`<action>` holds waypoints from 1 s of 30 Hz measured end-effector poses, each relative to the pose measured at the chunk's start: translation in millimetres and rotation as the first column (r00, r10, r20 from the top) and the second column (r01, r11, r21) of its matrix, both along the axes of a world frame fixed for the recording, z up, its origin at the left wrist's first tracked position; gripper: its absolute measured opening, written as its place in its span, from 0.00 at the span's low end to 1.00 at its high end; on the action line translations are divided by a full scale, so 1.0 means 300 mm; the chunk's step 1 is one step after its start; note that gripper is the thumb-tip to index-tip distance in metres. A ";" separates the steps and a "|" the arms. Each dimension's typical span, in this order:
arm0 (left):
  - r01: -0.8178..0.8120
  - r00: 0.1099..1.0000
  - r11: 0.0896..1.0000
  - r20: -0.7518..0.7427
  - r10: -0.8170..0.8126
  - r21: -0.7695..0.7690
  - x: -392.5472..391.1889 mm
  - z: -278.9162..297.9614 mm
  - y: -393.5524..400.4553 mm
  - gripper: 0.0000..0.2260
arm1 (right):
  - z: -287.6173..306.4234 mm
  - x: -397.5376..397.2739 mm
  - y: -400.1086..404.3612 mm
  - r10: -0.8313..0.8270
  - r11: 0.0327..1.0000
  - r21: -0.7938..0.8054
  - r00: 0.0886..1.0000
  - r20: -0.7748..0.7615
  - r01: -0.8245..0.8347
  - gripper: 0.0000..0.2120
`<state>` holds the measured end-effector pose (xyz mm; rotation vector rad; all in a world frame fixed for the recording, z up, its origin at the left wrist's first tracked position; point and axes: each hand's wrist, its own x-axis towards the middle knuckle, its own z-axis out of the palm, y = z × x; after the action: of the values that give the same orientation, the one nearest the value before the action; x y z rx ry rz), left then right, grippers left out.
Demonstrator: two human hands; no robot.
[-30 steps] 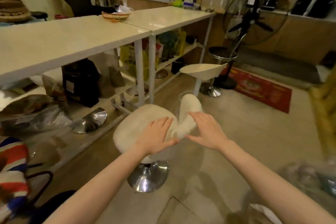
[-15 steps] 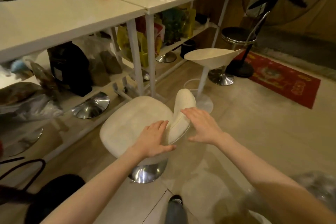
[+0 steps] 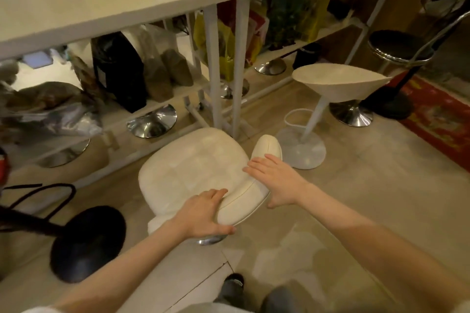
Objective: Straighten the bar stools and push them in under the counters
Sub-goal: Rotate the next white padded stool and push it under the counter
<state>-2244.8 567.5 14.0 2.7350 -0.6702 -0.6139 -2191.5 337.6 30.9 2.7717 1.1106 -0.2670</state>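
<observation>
A cream padded bar stool with a low curved backrest stands in front of the white counters, its seat close to the two legs where the counters meet. My left hand grips the near end of the backrest, fingers over its top edge and thumb underneath. My right hand lies flat with fingers spread on the backrest's outer side. A white cone-shaped stool stands to the right, out on the floor beside the right counter.
Bags and sacks fill the shelf under the counters, with chrome stool bases among them. A black round base sits at lower left. A black-seated chrome stool, a fan stand and a red rug lie at right.
The stool has swung round and moved closer to the counter legs. My left hand shifted from the seat onto the backrest's near end. My view has tilted further down.
</observation>
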 end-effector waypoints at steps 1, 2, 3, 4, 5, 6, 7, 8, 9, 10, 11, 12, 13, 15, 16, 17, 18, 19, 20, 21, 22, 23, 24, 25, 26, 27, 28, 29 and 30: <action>-0.017 1.000 1.000 0.002 0.016 0.010 -0.004 -0.008 -0.001 0.48 | -0.006 0.020 -0.004 0.035 0.999 0.001 0.999 -0.010 -0.034 0.50; -0.035 0.999 0.999 0.011 0.035 0.015 -0.009 -0.017 -0.003 0.46 | -0.014 0.039 -0.010 0.069 0.998 0.004 0.997 -0.022 -0.069 0.50; -0.056 0.998 0.998 0.028 0.056 0.015 -0.016 -0.027 -0.005 0.43 | -0.023 0.057 -0.018 0.109 0.994 0.012 0.993 -0.033 -0.109 0.48; -0.078 0.995 0.997 0.057 0.077 0.013 -0.027 -0.033 -0.009 0.42 | -0.034 0.072 -0.024 0.156 0.988 0.021 0.987 -0.038 -0.156 0.47; -0.103 0.990 0.995 0.094 0.102 0.014 -0.040 -0.035 -0.017 0.40 | -0.046 0.086 -0.030 0.208 0.978 0.032 0.978 -0.031 -0.207 0.45; -0.130 0.983 0.991 0.132 0.126 0.015 -0.052 -0.034 -0.027 0.38 | -0.058 0.098 -0.036 0.255 0.966 0.048 0.967 -0.019 -0.254 0.43; -0.157 0.974 0.987 0.165 0.153 0.015 -0.063 -0.031 -0.037 0.37 | -0.069 0.109 -0.040 0.290 0.955 0.071 0.957 -0.011 -0.288 0.41; -0.188 0.963 0.982 0.197 0.182 0.014 -0.073 -0.027 -0.047 0.36 | -0.075 0.120 -0.041 0.318 0.945 0.089 0.948 -0.018 -0.315 0.40; -0.222 0.950 0.975 0.230 0.212 0.019 -0.084 -0.024 -0.059 0.35 | -0.078 0.130 -0.043 0.349 0.934 0.098 0.937 -0.031 -0.345 0.38; -0.250 0.938 0.967 0.259 0.232 0.041 -0.096 -0.025 -0.070 0.34 | -0.080 0.140 -0.045 0.379 0.922 0.105 0.925 -0.037 -0.374 0.37; -0.276 0.928 0.958 0.281 0.245 0.075 -0.107 -0.030 -0.080 0.32 | -0.081 0.150 -0.046 0.406 0.909 0.115 0.913 -0.034 -0.400 0.36; -0.301 0.918 0.948 0.300 0.258 0.104 -0.116 -0.033 -0.090 0.32 | -0.079 0.156 -0.047 0.426 0.899 0.129 0.904 -0.031 -0.419 0.35; -0.328 0.911 0.937 0.301 0.280 0.123 -0.121 -0.035 -0.099 0.32 | -0.079 0.161 -0.047 0.439 0.891 0.139 0.898 -0.030 -0.432 0.34; -0.393 0.889 0.910 0.307 0.339 0.133 -0.133 -0.033 -0.121 0.34 | -0.087 0.167 -0.048 0.457 0.883 0.137 0.889 -0.020 -0.450 0.34; -0.424 0.875 0.896 0.317 0.366 0.135 -0.138 -0.031 -0.133 0.34 | -0.095 0.169 -0.049 0.461 0.879 0.137 0.887 -0.003 -0.456 0.34; -0.451 0.861 0.882 0.327 0.389 0.137 -0.144 -0.030 -0.144 0.34 | -0.105 0.170 -0.052 0.462 0.876 0.144 0.887 0.017 -0.460 0.34; -0.475 0.848 0.869 0.336 0.409 0.141 -0.148 -0.031 -0.152 0.34 | -0.114 0.170 -0.053 0.458 0.875 0.157 0.888 0.033 -0.457 0.34; -0.495 0.837 0.857 0.341 0.428 0.142 -0.151 -0.032 -0.157 0.33 | -0.122 0.170 -0.054 0.454 0.873 0.176 0.890 0.042 -0.454 0.34; -0.509 0.828 0.850 0.346 0.441 0.137 -0.152 -0.035 -0.159 0.33 | -0.127 0.170 -0.055 0.454 0.869 0.195 0.890 0.053 -0.455 0.33; -0.519 0.822 0.845 0.346 0.452 0.129 -0.151 -0.038 -0.160 0.32 | -0.132 0.174 -0.054 0.458 0.864 0.204 0.887 0.062 -0.461 0.32; -0.528 0.816 0.841 0.346 0.464 0.119 -0.149 -0.042 -0.161 0.31 | -0.138 0.182 -0.053 0.466 0.859 0.203 0.882 0.074 -0.471 0.32; -0.536 0.811 0.837 0.344 0.474 0.111 -0.146 -0.045 -0.160 0.31 | -0.145 0.192 -0.053 0.473 0.855 0.196 0.877 0.085 -0.480 0.31; -0.541 0.807 0.834 0.344 0.480 0.105 -0.141 -0.049 -0.158 0.30 | -0.150 0.203 -0.052 0.476 0.852 0.196 0.874 0.096 -0.485 0.30; -0.544 0.804 0.832 0.349 0.482 0.104 -0.136 -0.051 -0.156 0.29 | -0.152 0.213 -0.051 0.472 0.851 0.202 0.875 0.107 -0.484 0.30; -0.546 0.802 0.831 0.352 0.483 0.105 -0.129 -0.051 -0.154 0.29 | -0.153 0.223 -0.048 0.466 0.852 0.212 0.878 0.112 -0.479 0.29; -0.549 0.800 0.830 0.354 0.485 0.103 -0.120 -0.051 -0.152 0.29 | -0.154 0.233 -0.046 0.457 0.855 0.218 0.882 0.112 -0.471 0.29; -0.553 0.796 0.828 0.357 0.490 0.096 -0.110 -0.052 -0.150 0.29 | -0.154 0.244 -0.042 0.449 0.859 0.220 0.886 0.111 -0.463 0.28; -0.557 0.790 0.825 0.361 0.495 0.089 -0.097 -0.053 -0.146 0.29 | -0.155 0.255 -0.037 0.444 0.862 0.219 0.890 0.106 -0.456 0.28; -0.563 0.785 0.822 0.364 0.501 0.084 -0.084 -0.054 -0.142 0.29 | -0.155 0.267 -0.030 0.440 0.864 0.221 0.892 0.104 -0.452 0.29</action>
<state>-2270.1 524.9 -2.0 3.0277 0.1464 -0.0859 -2111.3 328.6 -15.5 2.5818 1.8317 -0.0043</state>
